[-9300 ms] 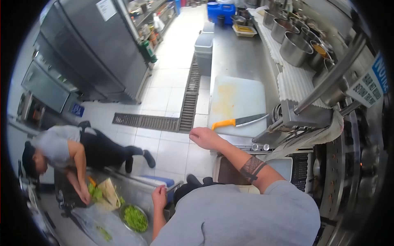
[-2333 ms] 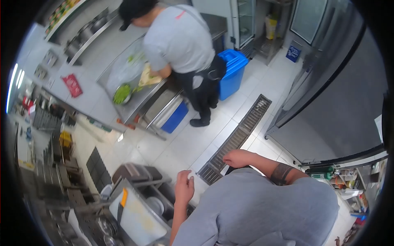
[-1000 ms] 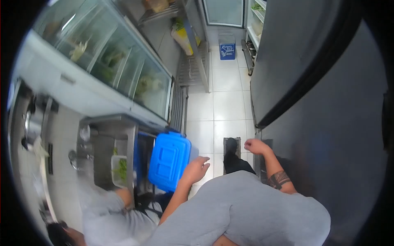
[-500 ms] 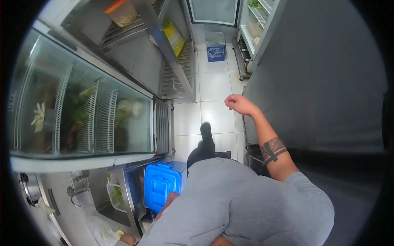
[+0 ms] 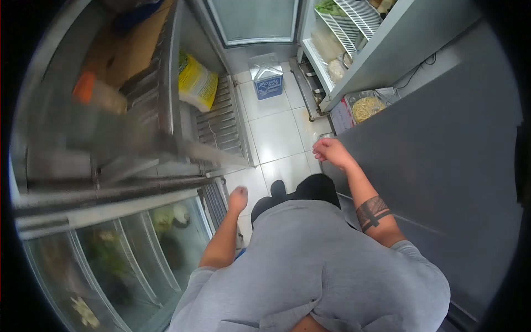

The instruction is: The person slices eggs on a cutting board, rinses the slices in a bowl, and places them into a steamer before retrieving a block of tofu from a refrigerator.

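My left hand (image 5: pixel 239 200) hangs beside the lower corner of a glass-doored fridge (image 5: pixel 133 249), its outline slightly blurred and its fingers curled in. Nothing shows in it. Ahead of my body, my right hand (image 5: pixel 330 151) is held out over the floor near the edge of a large grey panel (image 5: pixel 409 182). Its fingers are loosely closed, with no object visible in them. Vegetables on wire racks show through the fridge glass.
Ahead on the white tiles (image 5: pixel 271 138) stands a blue and silver tin (image 5: pixel 268 83). A yellow bag (image 5: pixel 196 83) lies on the slatted metal shelf (image 5: pixel 224 127) at left. An open fridge (image 5: pixel 354 25) is ahead right, with a tray of pale pieces (image 5: pixel 368 109) below it.
I have moved forward, nearer the tin and open fridge. My left hand has come up from beside the blue lidded bin. The sink has left view, and the tray at right has appeared.
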A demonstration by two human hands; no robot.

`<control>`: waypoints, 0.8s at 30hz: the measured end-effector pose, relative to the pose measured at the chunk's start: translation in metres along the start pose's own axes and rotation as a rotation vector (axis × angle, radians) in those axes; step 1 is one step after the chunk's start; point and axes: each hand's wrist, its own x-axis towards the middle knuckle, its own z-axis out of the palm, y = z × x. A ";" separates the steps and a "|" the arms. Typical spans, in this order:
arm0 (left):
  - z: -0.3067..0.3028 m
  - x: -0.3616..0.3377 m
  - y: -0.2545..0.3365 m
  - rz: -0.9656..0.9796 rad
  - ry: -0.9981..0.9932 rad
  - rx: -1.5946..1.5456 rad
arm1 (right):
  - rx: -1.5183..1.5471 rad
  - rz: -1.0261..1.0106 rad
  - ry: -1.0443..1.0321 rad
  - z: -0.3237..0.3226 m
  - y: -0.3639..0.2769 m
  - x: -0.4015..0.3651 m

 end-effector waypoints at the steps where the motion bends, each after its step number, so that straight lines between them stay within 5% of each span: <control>1: -0.009 0.037 0.030 0.036 -0.016 -0.066 | 0.144 0.050 0.038 -0.006 -0.004 0.014; 9: 0.012 0.215 0.209 0.195 -0.250 -0.157 | 1.282 0.178 0.220 -0.065 0.015 0.232; 14: 0.002 0.269 0.277 0.145 -0.434 -0.191 | 1.216 0.316 0.417 -0.099 -0.013 0.366; 16: -0.009 0.300 0.306 0.224 -0.353 -0.162 | 1.092 0.396 0.420 -0.138 -0.032 0.413; 20: -0.034 0.360 0.338 0.132 -0.250 -0.218 | 1.060 0.306 0.335 -0.207 -0.005 0.502; 22: -0.030 0.391 0.338 0.075 -0.228 -0.242 | 0.511 -0.107 0.500 -0.229 0.033 0.545; 23: -0.021 0.415 0.330 0.051 -0.271 -0.313 | 1.020 0.316 0.643 -0.237 -0.053 0.524; 24: -0.013 0.438 0.326 0.025 -0.318 -0.384 | 1.028 0.326 0.663 -0.248 -0.055 0.537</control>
